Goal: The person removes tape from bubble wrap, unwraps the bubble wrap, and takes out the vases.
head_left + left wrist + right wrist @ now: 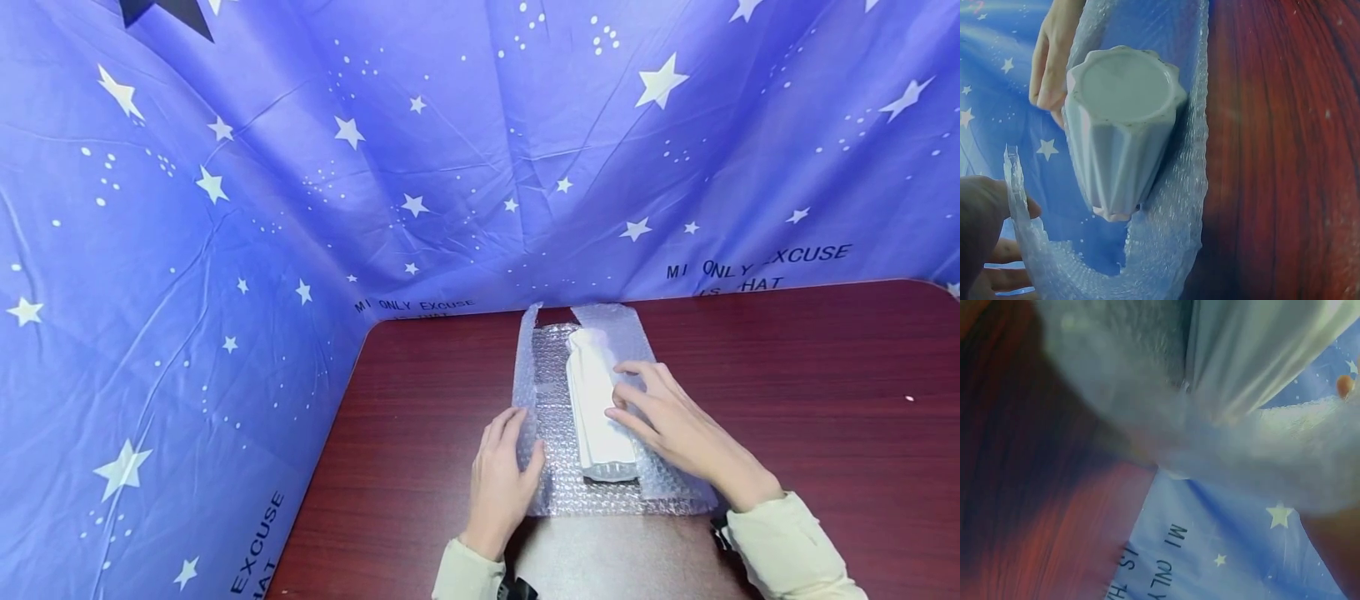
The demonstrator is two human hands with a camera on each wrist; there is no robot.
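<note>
A white fluted vase point(596, 400) lies on its side on a sheet of bubble wrap point(558, 433), its scalloped base point(1125, 87) toward the person. Both side edges of the sheet stand raised around it. My left hand point(501, 475) grips the left edge, thumb on the inner side and fingers outside, as the left wrist view shows. Over the vase's right side, my right hand point(667, 417) holds the right flap with curled fingers and thumb. The right wrist view shows the vase point(1254, 356) behind blurred wrap, and most of the right hand is out of sight there.
The dark red wooden table point(810, 400) extends on both sides of the wrap. A blue cloth with white stars point(450, 167) hangs along the table's back and left edges. A small white speck point(910, 398) lies at the far right.
</note>
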